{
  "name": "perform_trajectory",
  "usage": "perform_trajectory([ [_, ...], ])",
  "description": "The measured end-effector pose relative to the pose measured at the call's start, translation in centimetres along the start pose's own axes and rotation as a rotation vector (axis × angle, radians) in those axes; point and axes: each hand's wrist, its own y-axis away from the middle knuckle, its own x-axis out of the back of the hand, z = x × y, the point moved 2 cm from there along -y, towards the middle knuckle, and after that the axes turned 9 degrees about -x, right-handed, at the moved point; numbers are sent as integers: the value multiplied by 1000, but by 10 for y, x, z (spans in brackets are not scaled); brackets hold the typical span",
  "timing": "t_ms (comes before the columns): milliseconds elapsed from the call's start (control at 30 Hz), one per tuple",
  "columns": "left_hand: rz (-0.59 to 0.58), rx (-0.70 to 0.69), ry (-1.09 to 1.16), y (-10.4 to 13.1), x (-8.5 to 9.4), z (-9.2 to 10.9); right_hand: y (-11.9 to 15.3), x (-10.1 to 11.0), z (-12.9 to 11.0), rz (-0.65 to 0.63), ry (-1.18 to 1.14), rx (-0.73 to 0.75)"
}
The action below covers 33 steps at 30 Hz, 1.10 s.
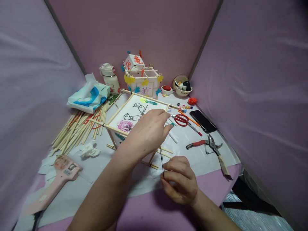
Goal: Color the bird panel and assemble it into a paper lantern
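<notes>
A box-shaped frame of thin wooden sticks (115, 115) stands at the table's middle, its white top panel (131, 110) drawn with two birds and a pink flower. My left hand (152, 128) reaches over the frame's near right corner, fingers bent down over its right side; the fingertips are partly hidden and whatever they hold cannot be made out. Lower right of the frame, my right hand (180, 179) is closed in a pinch on a thin dark cord (162, 160), which runs up toward the stick ends under my left hand.
Loose sticks (79, 128), tissues (89, 96) and a pink glue gun (62, 176) lie left. Red scissors (181, 120), a phone (203, 121) and pruning shears (211, 146) lie right. Behind stand a bottle (110, 78), a decorated lantern (143, 81) and a bowl (183, 92).
</notes>
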Motion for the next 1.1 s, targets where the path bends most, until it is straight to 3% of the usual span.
perform_trajectory([
  [67,-1,4,0,-1,0,0,-2,-5,2,-64,-117,-55],
  [133,-3,1,3,-1,0,0,-2,-10,7,-131,-278,-225],
  [333,-4,1,1,0,0,0,6,-13,29,-364,-969,-1141],
  [467,6,-6,-4,1,0,0,7,-9,26,-350,-1597,-1452],
  [567,4,-5,-15,0,-1,-1,4,-6,17,-140,-1874,-1495],
  [633,4,-1,-22,-2,-2,-1,2,-5,12,6,-1943,-1487],
  [700,2,3,-25,-2,-2,-1,-1,-2,7,71,-1950,-1462],
  [833,-7,9,-18,-2,-2,-2,-5,6,-1,-6,-1798,-1378],
  [1100,19,12,-28,-1,-3,-3,-13,26,-17,-181,-1048,-1258],
])
